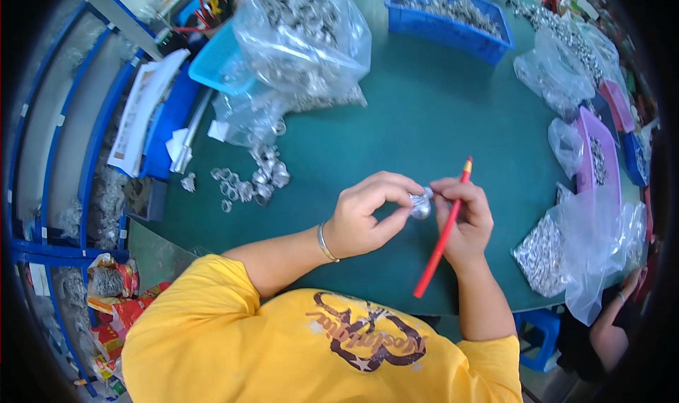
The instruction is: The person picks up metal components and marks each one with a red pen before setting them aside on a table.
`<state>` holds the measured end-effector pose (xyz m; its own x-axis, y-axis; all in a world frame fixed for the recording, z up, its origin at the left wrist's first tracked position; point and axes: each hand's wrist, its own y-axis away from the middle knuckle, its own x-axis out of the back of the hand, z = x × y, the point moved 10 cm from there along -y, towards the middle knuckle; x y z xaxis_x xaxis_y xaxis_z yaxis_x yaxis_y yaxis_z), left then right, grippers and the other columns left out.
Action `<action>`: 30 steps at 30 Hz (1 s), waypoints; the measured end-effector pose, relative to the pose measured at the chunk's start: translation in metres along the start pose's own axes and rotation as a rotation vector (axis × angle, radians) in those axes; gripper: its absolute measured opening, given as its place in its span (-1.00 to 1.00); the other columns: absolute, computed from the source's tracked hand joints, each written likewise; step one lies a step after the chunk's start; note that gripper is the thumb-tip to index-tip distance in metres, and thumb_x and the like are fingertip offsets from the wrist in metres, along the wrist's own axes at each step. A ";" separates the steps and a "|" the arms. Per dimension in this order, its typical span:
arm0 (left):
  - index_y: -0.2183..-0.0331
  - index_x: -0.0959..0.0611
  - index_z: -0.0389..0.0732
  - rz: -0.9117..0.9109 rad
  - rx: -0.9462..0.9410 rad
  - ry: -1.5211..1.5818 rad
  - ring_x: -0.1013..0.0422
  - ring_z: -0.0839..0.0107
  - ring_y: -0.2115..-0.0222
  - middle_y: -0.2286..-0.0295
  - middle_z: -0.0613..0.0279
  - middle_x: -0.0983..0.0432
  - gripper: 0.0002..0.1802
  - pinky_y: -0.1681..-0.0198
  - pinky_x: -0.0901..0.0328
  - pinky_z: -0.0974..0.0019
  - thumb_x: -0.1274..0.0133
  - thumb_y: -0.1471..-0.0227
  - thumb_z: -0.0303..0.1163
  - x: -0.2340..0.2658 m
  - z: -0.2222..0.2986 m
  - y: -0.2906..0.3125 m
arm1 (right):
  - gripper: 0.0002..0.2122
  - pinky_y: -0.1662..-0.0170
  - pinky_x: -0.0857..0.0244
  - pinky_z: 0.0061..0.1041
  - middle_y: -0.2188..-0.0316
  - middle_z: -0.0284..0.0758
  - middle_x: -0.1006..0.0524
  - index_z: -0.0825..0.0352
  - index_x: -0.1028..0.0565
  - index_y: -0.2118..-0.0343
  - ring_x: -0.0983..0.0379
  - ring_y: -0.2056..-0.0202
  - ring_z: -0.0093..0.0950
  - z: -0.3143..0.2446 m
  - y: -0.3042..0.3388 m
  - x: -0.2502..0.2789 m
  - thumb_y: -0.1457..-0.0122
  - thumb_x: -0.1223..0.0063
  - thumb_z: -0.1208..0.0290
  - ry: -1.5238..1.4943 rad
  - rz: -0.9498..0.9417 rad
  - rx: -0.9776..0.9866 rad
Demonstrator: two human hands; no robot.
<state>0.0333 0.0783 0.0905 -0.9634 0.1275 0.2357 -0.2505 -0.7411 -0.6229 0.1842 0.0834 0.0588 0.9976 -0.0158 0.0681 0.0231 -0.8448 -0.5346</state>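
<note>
In front of my chest, my left hand [371, 212] pinches a small shiny silver metal piece [421, 206] between thumb and fingers. My right hand [465, 219] meets it from the other side, fingertips against the piece's upper edge. A long red pencil [440, 251] with a yellowish end rests in my right hand, slanting across the fingers, its yellowish end up and its plain end down toward me. The piece's exact shape is partly covered by my fingers. Left of my hands, a loose group of silver ring-like pieces [263, 177] lies on the green table [417, 120].
Clear bags of metal pieces [304, 49] stand at the back left beside a light-blue basket [221, 60]. A blue bin [447, 30] sits at the far side. On the right are a purple tray [588, 148] and a bag of silver parts [541, 254]. Another person's arm [614, 318] shows lower right.
</note>
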 end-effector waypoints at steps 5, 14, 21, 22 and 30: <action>0.49 -0.48 -0.20 0.390 -0.472 -0.676 -0.49 0.16 0.32 0.35 0.07 -0.54 -0.77 0.25 -0.37 0.25 -0.12 0.27 -0.68 0.091 0.055 -0.064 | -0.87 0.19 -0.36 -0.50 0.33 -0.17 -0.47 0.37 -0.30 0.30 -0.43 0.31 -0.46 0.006 -0.003 0.010 -0.11 0.08 0.70 -0.132 0.080 -0.121; 0.30 -0.57 -0.23 -0.033 -0.226 -1.175 -0.28 0.05 0.01 0.13 0.04 -0.43 -0.45 -0.06 -0.05 -0.19 -0.29 0.30 -0.05 0.095 0.003 -0.114 | -0.86 0.18 -0.33 -0.54 0.32 -0.24 -0.50 0.40 -0.36 0.26 -0.44 0.29 -0.49 0.009 -0.002 0.012 -0.25 0.16 0.42 -0.093 0.067 -0.175; 0.57 -0.55 -0.20 0.079 -0.423 -1.089 -0.40 0.15 0.28 0.41 0.13 -0.49 -0.82 0.11 -0.21 0.00 -0.17 0.15 -0.32 0.116 -0.026 -0.119 | -0.85 0.20 -0.34 -0.55 0.38 -0.27 -0.51 0.40 -0.35 0.26 -0.44 0.34 -0.53 0.020 -0.004 0.014 -0.26 0.16 0.40 -0.035 0.066 -0.221; 0.59 -0.54 -0.22 0.120 -0.422 -1.021 -0.42 0.12 0.37 0.47 0.11 -0.48 -0.81 0.20 -0.27 0.07 -0.15 0.12 -0.34 0.130 -0.021 -0.125 | -0.85 0.20 -0.35 -0.55 0.38 -0.26 -0.51 0.40 -0.35 0.26 -0.45 0.34 -0.52 0.019 -0.004 0.012 -0.26 0.16 0.40 -0.036 0.064 -0.219; 0.50 -0.55 -0.26 0.505 -0.112 -1.032 -0.42 -0.04 0.44 0.52 -0.10 -0.48 -0.71 0.38 -0.29 0.07 0.05 -0.06 -0.24 0.238 -0.023 -0.232 | -0.83 0.22 -0.35 -0.50 0.39 -0.18 -0.52 0.40 -0.30 0.27 -0.47 0.35 -0.44 0.035 -0.008 0.026 -0.28 0.24 0.37 -0.120 0.219 -0.299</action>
<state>-0.1400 0.2958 0.2744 -0.4331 -0.8045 0.4064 0.0845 -0.4851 -0.8703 0.2120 0.1089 0.0354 0.9777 -0.1658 -0.1289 -0.1943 -0.9471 -0.2553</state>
